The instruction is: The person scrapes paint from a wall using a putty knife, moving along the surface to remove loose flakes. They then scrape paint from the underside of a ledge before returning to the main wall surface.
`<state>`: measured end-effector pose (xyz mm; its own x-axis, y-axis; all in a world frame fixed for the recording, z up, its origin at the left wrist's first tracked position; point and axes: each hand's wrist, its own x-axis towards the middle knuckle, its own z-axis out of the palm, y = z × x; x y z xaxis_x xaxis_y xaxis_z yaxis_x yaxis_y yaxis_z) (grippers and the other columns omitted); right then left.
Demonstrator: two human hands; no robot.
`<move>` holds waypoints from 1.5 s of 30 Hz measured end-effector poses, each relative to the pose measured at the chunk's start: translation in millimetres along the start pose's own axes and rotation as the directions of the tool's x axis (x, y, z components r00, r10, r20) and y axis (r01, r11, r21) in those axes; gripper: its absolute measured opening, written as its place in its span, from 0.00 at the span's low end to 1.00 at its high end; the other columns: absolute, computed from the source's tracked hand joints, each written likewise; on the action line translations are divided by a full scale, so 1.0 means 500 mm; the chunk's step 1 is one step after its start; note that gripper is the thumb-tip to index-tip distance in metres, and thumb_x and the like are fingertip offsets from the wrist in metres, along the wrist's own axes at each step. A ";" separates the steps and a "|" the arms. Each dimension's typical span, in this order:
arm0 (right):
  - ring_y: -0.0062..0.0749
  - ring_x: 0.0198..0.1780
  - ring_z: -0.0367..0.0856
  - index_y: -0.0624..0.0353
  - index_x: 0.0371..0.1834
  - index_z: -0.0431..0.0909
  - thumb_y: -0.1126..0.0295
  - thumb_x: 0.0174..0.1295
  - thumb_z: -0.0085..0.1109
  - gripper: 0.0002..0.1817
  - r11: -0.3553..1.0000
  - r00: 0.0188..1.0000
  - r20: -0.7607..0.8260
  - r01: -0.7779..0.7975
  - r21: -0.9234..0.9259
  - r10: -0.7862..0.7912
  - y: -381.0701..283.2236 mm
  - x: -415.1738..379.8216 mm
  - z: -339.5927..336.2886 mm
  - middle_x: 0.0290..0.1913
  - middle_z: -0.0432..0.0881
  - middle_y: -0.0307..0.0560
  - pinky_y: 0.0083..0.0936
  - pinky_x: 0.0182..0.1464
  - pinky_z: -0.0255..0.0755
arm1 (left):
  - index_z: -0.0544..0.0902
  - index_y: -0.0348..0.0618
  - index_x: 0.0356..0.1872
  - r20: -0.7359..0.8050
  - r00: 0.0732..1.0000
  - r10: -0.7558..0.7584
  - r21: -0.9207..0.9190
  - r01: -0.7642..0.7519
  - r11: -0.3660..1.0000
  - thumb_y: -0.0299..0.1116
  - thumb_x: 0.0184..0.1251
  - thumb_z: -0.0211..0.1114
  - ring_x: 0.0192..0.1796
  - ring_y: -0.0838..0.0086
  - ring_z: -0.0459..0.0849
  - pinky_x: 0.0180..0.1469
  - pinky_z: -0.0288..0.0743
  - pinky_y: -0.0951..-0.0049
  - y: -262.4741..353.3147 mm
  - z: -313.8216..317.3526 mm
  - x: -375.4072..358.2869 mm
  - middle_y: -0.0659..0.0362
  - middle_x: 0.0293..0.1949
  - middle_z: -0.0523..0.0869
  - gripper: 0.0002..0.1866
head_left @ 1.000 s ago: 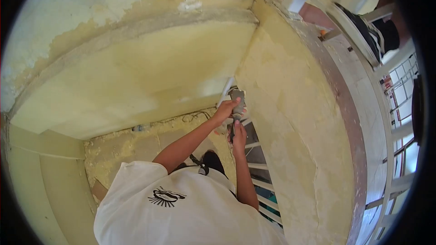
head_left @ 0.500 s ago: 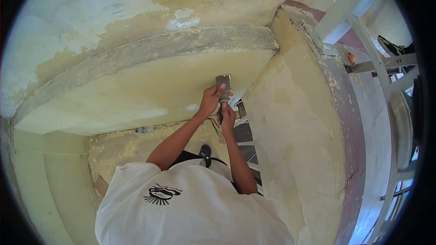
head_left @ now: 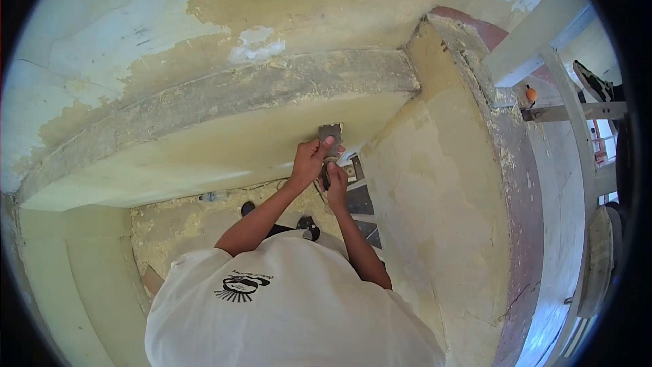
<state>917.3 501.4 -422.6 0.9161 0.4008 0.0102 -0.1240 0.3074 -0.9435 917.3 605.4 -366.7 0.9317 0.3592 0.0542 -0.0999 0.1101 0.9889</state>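
Observation:
A flat grey scraper (head_left: 331,133) with a dark handle is held upright against the lower part of the yellowish wall (head_left: 272,126). My left hand (head_left: 310,160) grips the scraper near its blade, with the thumb lying on the blade face. Just below it, my right hand (head_left: 337,182) is closed around the handle. The blade's upper edge looks rough, with pale bits on it. Above both hands runs a grey ledge (head_left: 258,80) strewn with pale flakes.
Flakes cover the floor (head_left: 176,228), where a plastic bottle (head_left: 208,197) lies. A yellow side wall (head_left: 441,183) stands at the right, beyond it white railings (head_left: 574,102) and a small orange object (head_left: 531,94). My shoes show below.
The view has shifted a little. Both hands and the scraper sit slightly lower and further left in the picture, and a second shoe now shows. The grip on the scraper looks the same.

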 end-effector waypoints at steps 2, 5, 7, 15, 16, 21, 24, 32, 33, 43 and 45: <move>0.16 0.13 0.60 0.60 0.22 0.70 0.52 0.67 0.46 0.23 1.000 1.000 -0.007 0.013 -0.008 -0.013 -0.038 0.011 0.019 0.14 0.67 0.36 0.17 0.15 0.51 | 0.82 0.34 0.35 0.021 1.000 0.011 0.004 -0.011 1.000 0.49 0.69 0.53 0.27 0.80 0.80 0.28 0.74 0.75 0.075 0.000 0.015 0.55 0.28 0.85 0.24; 0.16 0.12 0.60 0.60 0.20 0.68 0.53 0.67 0.46 0.23 0.993 0.998 0.030 0.060 -0.106 -0.057 -0.078 0.004 0.023 0.13 0.66 0.35 0.17 0.15 0.52 | 0.83 0.34 0.35 0.029 0.999 -0.037 0.085 0.035 0.996 0.49 0.69 0.53 0.20 0.80 0.78 0.20 0.72 0.77 0.055 -0.009 -0.003 0.55 0.27 0.85 0.24; 0.16 0.12 0.60 0.60 0.19 0.68 0.52 0.67 0.46 0.24 0.997 0.999 -0.009 -0.034 -0.063 0.034 -0.063 -0.012 0.020 0.13 0.66 0.35 0.17 0.14 0.52 | 0.83 0.33 0.35 0.005 1.000 0.030 0.059 -0.031 0.998 0.48 0.69 0.53 0.15 0.80 0.76 0.15 0.69 0.78 0.042 -0.004 0.004 0.56 0.26 0.84 0.24; 0.18 0.12 0.64 0.59 0.21 0.71 0.50 0.66 0.44 0.25 0.995 0.998 -0.038 -0.047 -0.086 0.044 -0.084 -0.006 0.031 0.14 0.70 0.38 0.17 0.14 0.55 | 0.84 0.36 0.36 0.005 0.999 0.051 0.011 -0.052 0.999 0.48 0.69 0.52 0.18 0.81 0.77 0.19 0.72 0.76 0.103 0.013 0.010 0.58 0.23 0.84 0.23; 0.18 0.12 0.64 0.59 0.21 0.71 0.50 0.66 0.44 0.24 0.997 0.998 -0.044 -0.050 -0.065 0.047 -0.082 -0.008 0.028 0.15 0.70 0.38 0.16 0.14 0.55 | 0.84 0.36 0.36 -0.014 0.998 0.056 -0.013 -0.057 0.998 0.48 0.69 0.52 0.18 0.81 0.77 0.19 0.72 0.76 0.092 0.018 0.005 0.58 0.24 0.84 0.23; 0.19 0.13 0.64 0.60 0.22 0.72 0.51 0.66 0.45 0.24 0.994 0.998 0.006 0.069 -0.083 -0.069 -0.162 0.015 0.054 0.17 0.71 0.39 0.17 0.17 0.58 | 0.81 0.32 0.40 0.123 0.992 -0.003 -0.007 0.004 1.000 0.43 0.69 0.53 0.33 0.77 0.83 0.40 0.76 0.77 0.178 0.004 0.004 0.54 0.31 0.86 0.20; 0.19 0.17 0.67 0.62 0.28 0.71 0.53 0.68 0.45 0.21 0.989 0.996 0.067 0.062 -0.132 -0.054 -0.163 -0.025 0.036 0.19 0.70 0.39 0.18 0.18 0.59 | 0.80 0.32 0.38 0.321 0.947 -0.009 -0.193 0.074 0.978 0.44 0.70 0.52 0.31 0.76 0.83 0.38 0.77 0.75 0.146 0.015 0.020 0.56 0.30 0.85 0.21; 0.22 0.17 0.67 0.61 0.31 0.68 0.56 0.70 0.38 0.20 0.973 0.873 -0.431 0.200 -0.112 -0.229 -0.172 -0.161 -0.051 0.21 0.72 0.42 0.19 0.18 0.62 | 0.76 0.37 0.36 0.785 0.619 -0.027 -0.129 0.207 0.970 0.54 0.69 0.48 0.26 0.78 0.80 0.29 0.73 0.79 0.133 0.226 -0.015 0.58 0.26 0.82 0.25; 0.21 0.17 0.67 0.61 0.31 0.68 0.56 0.70 0.37 0.20 0.962 0.835 -0.480 0.214 -0.170 -0.271 -0.176 -0.163 -0.054 0.21 0.71 0.42 0.18 0.18 0.61 | 0.75 0.37 0.35 0.786 0.617 -0.046 -0.116 0.220 0.969 0.54 0.69 0.48 0.25 0.79 0.79 0.28 0.73 0.79 0.140 0.233 -0.018 0.58 0.26 0.82 0.25; 0.22 0.14 0.65 0.58 0.27 0.68 0.49 0.69 0.37 0.24 0.940 0.688 -0.649 0.163 -0.299 -0.326 -0.236 -0.130 0.030 0.17 0.70 0.40 0.18 0.15 0.59 | 0.74 0.40 0.33 0.821 0.569 -0.032 -0.195 0.333 0.923 0.58 0.67 0.48 0.18 0.79 0.77 0.20 0.69 0.79 0.188 0.239 0.003 0.63 0.19 0.76 0.26; 0.21 0.13 0.65 0.58 0.27 0.68 0.50 0.69 0.37 0.23 0.952 0.679 -0.673 0.144 -0.269 -0.293 -0.256 -0.133 0.053 0.16 0.69 0.40 0.17 0.14 0.59 | 0.74 0.40 0.31 0.824 0.564 -0.047 -0.190 0.353 0.916 0.58 0.67 0.48 0.18 0.79 0.77 0.21 0.69 0.79 0.211 0.240 0.023 0.62 0.18 0.75 0.26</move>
<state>862.1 458.1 -294.0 0.9149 -0.3992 0.0599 0.1161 0.1179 -0.9862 959.5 509.9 -245.2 0.8183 -0.5664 0.0984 0.1712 0.4034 0.8989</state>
